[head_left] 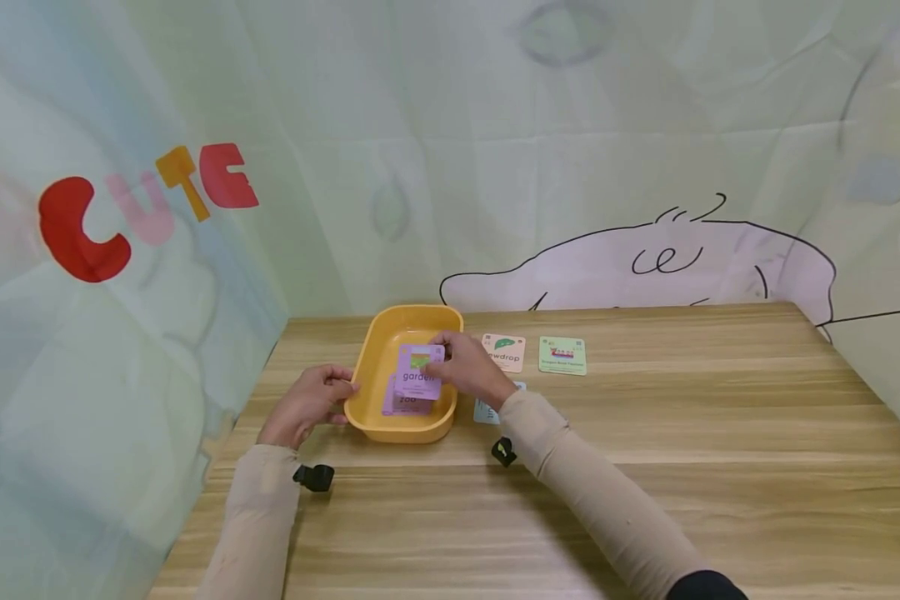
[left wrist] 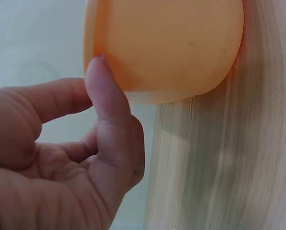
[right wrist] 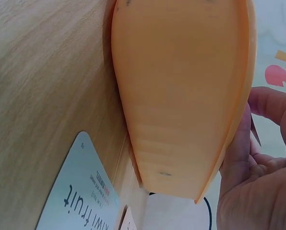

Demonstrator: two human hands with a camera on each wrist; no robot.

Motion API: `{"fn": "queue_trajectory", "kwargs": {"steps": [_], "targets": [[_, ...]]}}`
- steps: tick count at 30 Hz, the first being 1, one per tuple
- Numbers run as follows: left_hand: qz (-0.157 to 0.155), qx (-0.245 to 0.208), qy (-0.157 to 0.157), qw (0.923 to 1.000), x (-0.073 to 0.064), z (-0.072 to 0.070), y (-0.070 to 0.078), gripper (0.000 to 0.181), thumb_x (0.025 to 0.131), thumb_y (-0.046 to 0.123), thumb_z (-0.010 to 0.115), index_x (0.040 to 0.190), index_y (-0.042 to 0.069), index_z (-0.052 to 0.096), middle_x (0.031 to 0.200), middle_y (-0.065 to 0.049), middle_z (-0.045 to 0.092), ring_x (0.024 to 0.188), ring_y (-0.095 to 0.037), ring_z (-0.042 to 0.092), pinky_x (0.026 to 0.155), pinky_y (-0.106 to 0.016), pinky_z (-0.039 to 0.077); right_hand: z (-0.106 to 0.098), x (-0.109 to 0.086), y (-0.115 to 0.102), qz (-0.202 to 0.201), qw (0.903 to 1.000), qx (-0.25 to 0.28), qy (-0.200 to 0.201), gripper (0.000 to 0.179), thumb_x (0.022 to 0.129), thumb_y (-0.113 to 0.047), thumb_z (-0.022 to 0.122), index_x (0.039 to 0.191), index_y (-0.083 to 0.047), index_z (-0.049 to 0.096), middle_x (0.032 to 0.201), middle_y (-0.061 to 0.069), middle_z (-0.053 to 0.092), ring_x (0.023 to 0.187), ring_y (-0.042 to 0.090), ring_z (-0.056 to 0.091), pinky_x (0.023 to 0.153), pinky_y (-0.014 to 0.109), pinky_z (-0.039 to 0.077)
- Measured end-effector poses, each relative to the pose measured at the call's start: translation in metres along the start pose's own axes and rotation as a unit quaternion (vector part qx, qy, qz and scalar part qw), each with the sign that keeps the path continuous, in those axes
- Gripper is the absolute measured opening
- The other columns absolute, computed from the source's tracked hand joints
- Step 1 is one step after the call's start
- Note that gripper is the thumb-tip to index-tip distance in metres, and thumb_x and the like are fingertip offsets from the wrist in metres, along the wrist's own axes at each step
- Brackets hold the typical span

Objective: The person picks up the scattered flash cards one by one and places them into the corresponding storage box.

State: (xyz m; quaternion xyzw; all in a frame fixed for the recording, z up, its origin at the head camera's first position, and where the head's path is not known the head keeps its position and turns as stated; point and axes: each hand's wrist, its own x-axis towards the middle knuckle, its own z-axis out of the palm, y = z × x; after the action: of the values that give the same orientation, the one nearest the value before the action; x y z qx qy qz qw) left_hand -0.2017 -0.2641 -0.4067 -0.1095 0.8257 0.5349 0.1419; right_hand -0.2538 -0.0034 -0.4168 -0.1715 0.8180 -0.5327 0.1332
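My left hand (head_left: 307, 404) pinches the left rim of a yellow plastic bin (head_left: 408, 435); the left wrist view has thumb and fingers at that rim. Over the bin, my right hand (head_left: 471, 367) holds a purple card (head_left: 418, 387) reading "garden" by its right edge. Beneath it, a second purple card (head_left: 408, 407) reading "zoo" lies inside the bin, partly covered. In the right wrist view the bin's outer wall (right wrist: 176, 96) hides most of the held card, and only a thin edge shows between the fingers.
Right of the bin lie an orange-edged card (head_left: 504, 352) ending in "ewdrop" and a green card (head_left: 562, 357). A pale blue card (right wrist: 85, 191) reading "kiwi fruit" lies close beside the bin, partly under the right forearm in the head view. A printed curtain (head_left: 390, 125) hangs behind the wooden table (head_left: 645, 483).
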Motion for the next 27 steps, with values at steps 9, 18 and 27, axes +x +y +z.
{"fn": "queue_trajectory", "kwargs": {"steps": [9,18,27], "targets": [[0.01,0.001,0.0,0.9999,0.0021,-0.0003,-0.0017,0.037,0.102,0.015,0.059,0.133,-0.003,0.051,0.119,-0.017,0.059,0.094,-0.023,0.065,0.074,-0.037,0.062,0.0004,0.0008,0.0012,0.005,1.0,0.008,0.002,0.026,0.091,-0.016,0.076,0.112,-0.008,0.063,0.101,0.005,0.068,0.09,0.017,0.066,0.077,0.028,0.059],[0.008,0.0,-0.001,1.0,0.002,0.0002,-0.0021,0.036,0.102,0.015,0.059,0.133,-0.003,0.051,0.118,-0.016,0.059,0.095,-0.023,0.065,0.073,-0.037,0.062,0.0008,0.0015,0.0014,0.007,1.0,0.006,0.003,0.028,0.09,-0.017,0.077,0.113,-0.008,0.063,0.102,0.005,0.068,0.091,0.017,0.066,0.077,0.028,0.059],[0.0,-0.001,-0.001,1.0,0.0022,0.0001,-0.0003,0.037,0.103,0.016,0.059,0.134,-0.003,0.051,0.122,-0.016,0.057,0.097,-0.022,0.064,0.073,-0.034,0.062,0.0006,0.0024,0.0002,0.015,0.9999,0.005,0.001,0.029,0.09,-0.018,0.078,0.113,-0.009,0.063,0.103,0.004,0.068,0.091,0.018,0.066,0.078,0.028,0.059]]}}
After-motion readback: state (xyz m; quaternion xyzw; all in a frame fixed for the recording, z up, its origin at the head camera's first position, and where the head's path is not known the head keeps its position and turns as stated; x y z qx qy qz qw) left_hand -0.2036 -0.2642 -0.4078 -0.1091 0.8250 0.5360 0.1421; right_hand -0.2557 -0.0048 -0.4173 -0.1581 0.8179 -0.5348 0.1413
